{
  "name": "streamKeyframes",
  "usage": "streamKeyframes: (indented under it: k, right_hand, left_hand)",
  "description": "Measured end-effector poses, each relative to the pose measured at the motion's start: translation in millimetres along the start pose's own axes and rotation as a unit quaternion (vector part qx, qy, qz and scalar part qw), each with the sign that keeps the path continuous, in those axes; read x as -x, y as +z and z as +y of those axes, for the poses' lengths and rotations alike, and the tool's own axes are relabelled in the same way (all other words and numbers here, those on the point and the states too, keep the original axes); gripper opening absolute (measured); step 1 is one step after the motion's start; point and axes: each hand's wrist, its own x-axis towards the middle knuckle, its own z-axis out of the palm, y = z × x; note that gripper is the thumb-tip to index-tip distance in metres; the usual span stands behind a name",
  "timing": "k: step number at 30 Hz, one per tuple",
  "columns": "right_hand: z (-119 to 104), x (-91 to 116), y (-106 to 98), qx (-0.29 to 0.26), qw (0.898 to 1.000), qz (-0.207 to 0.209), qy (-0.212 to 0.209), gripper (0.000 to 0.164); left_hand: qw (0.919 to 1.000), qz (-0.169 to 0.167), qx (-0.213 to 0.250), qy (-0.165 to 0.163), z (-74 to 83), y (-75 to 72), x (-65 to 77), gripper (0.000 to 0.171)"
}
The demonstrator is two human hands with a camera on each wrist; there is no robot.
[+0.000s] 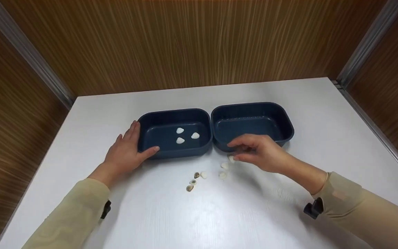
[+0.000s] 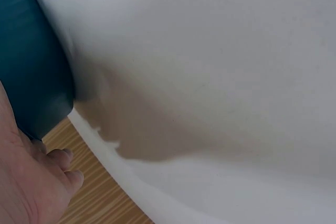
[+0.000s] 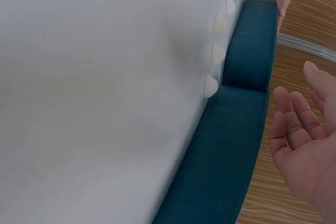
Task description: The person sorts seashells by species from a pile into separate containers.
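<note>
My left hand [image 1: 124, 152] rests against the left end of a dark blue bin [image 1: 171, 154], fingers along its outer wall and thumb at the front rim. Three white seashells [image 1: 180, 140] lie inside that bin. Over the front edge of a second dark blue bin [image 1: 283, 141] hovers my right hand [image 1: 261, 152], its fingers bent and thumb apart. Below its thumb sits a white seashell [image 1: 231, 158] on the table; the right wrist view shows this hand [image 3: 310, 145] with nothing between thumb and fingers. Two more pale shells [image 1: 224, 165] lie close by.
Left of the pale shells, a small cluster holds brown shells [image 1: 189, 188], a white shell [image 1: 203, 175] and one with a dark spot [image 1: 193, 182]. Both bins stand side by side on the white table [image 1: 212, 221]. Wood-grain panels [image 1: 199, 45] rise behind and at the sides.
</note>
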Motion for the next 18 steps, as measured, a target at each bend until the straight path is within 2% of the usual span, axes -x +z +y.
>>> streamKeyframes:
  k: [8, 18]
  right_hand:
    - [17.8, 13.6, 7.5, 0.01, 1.0, -0.027, 0.001, 0.034]
    - [28.0, 21.1, 11.3, 0.004, 0.998, -0.067, 0.021, 0.044]
  left_hand:
    - [1.0, -0.001, 0.003, 0.0, -0.1, 0.0, 0.0, 0.117]
    - [1.0, 0.005, 0.001, 0.008, -1.2, -1.1, 1.1, 0.116]
